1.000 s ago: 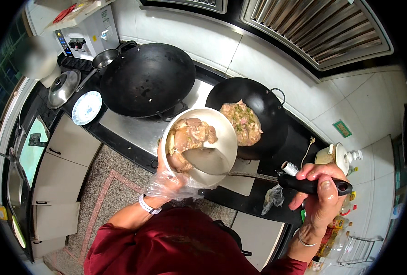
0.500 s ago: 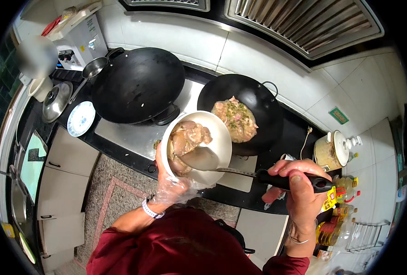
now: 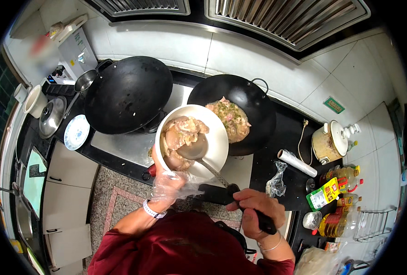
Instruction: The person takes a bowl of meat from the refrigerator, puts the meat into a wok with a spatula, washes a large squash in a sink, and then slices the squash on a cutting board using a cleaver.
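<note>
now the gloved left hand (image 3: 167, 185) grips a white bowl of raw meat (image 3: 192, 140) from below. right hand (image 3: 254, 211) fingers wrap the ladle (image 3: 192, 149) handle, its long axis running up-left into the bowl, beside the right wok (image 3: 240, 114).

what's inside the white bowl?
The white bowl holds pale raw meat pieces piled on its left side, with the ladle scoop resting among them. Whatever lies under the scoop and the pile is hidden.
</note>
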Motion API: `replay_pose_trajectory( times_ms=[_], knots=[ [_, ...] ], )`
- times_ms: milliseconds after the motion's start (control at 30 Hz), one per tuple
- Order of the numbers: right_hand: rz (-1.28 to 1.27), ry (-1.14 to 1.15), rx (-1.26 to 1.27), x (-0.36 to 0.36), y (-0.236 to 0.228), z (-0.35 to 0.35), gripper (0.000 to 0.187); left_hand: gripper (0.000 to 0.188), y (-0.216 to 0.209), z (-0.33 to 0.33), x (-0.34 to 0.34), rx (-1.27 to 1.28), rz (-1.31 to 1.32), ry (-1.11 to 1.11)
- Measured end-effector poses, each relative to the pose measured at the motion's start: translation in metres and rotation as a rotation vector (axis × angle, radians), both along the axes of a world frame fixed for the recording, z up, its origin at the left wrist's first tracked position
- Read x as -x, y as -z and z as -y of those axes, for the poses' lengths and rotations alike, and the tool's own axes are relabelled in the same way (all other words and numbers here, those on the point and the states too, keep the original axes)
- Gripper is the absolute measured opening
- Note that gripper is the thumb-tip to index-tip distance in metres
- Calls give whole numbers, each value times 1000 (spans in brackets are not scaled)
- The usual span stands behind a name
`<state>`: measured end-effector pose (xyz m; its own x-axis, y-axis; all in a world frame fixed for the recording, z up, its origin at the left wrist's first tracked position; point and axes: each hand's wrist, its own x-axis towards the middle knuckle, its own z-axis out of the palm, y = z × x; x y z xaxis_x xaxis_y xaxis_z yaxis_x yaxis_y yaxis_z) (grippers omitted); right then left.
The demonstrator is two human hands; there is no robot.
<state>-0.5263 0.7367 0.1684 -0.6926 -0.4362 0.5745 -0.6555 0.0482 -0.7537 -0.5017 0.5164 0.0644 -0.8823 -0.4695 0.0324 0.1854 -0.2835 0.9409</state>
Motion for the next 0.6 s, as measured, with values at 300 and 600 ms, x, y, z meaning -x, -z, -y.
replay_pose_trajectory(
  times_ms=[300, 600],
  knots=[
    [99, 78, 197, -1, 25, 3, 16, 101, -10, -19, 22, -99, -16, -26],
    [545, 58, 639, 18, 46, -10, 17, 47, 61, -3, 19, -593, -136, 172]
  ],
)
